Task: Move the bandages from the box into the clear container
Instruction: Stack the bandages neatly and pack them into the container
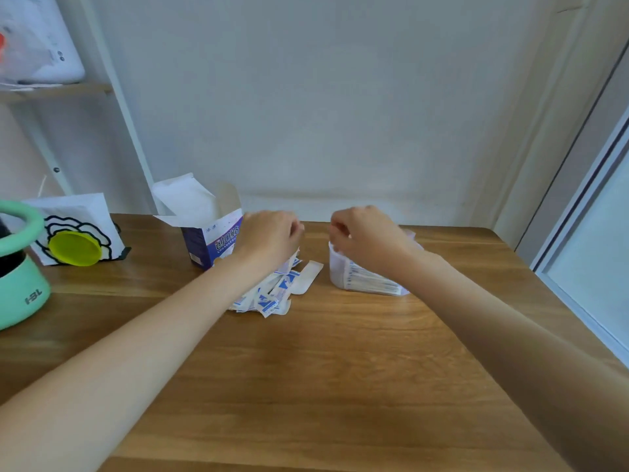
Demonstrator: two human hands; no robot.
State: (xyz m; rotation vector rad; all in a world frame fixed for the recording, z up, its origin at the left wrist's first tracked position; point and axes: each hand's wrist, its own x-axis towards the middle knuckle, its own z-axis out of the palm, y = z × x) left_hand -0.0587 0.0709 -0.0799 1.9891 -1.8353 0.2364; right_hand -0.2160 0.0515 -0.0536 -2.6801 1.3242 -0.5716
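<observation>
An open blue and white bandage box (211,240) stands at the back left of the wooden table (333,376). In front of it lies a loose pile of wrapped bandages (270,296). My left hand (269,237) hovers over the far end of that pile with its fingers curled; bandages show right under it. To the right stands the clear container (354,282) with several bandages stacked inside. My right hand (366,237) is over its mouth, fingers curled downward at the rim. What those fingers hold is hidden.
A mint green round holder (20,267) sits at the left edge. Behind it is a white napkin stand with a flower drawing and a yellow-green disc (75,248). A wall lies close behind the table, and a window frame (578,253) runs along the right.
</observation>
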